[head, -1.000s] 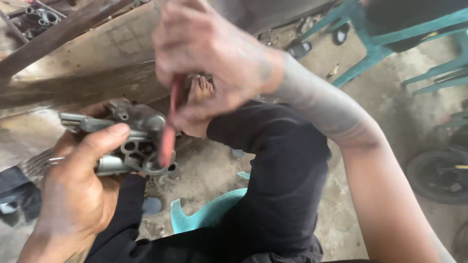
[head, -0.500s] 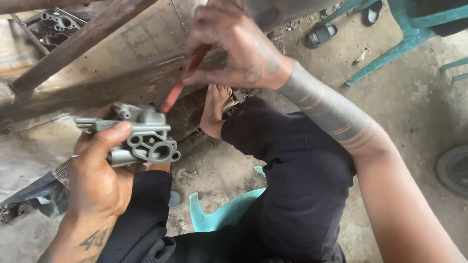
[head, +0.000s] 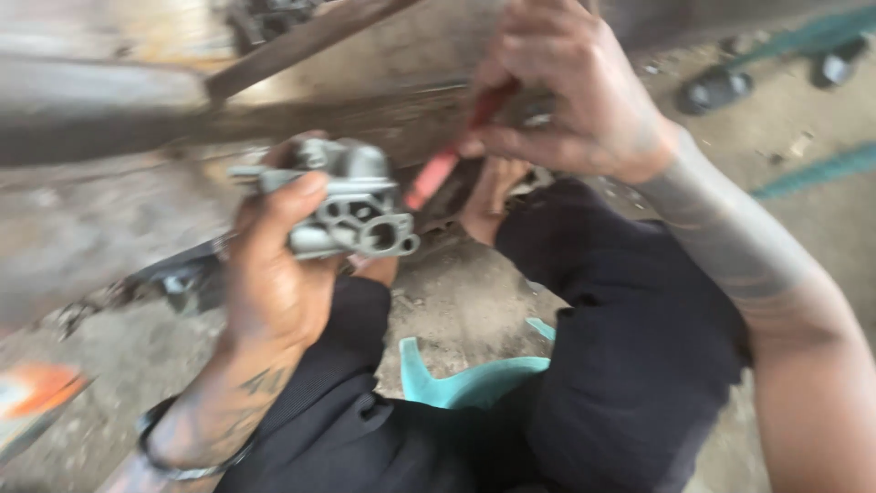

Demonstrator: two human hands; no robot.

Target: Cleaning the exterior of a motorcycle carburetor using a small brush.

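Currently my left hand (head: 274, 274) clamps the grey cast metal part (head: 351, 210) at chest height above my lap, right hand (head: 570, 96) fingers pinched on a red tool (head: 447, 164) angled toward it; a slip risks gouging the casting or my thumb.

no packages, labels, signs, screens visible

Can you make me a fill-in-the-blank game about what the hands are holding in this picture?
1. The left hand holds a grey ____ engine part.
2. The right hand holds a thin tool with a ____ handle.
3. The person sits on a ____ plastic seat.
4. The person's trousers are ____.

Missing words: metal; red; teal; black
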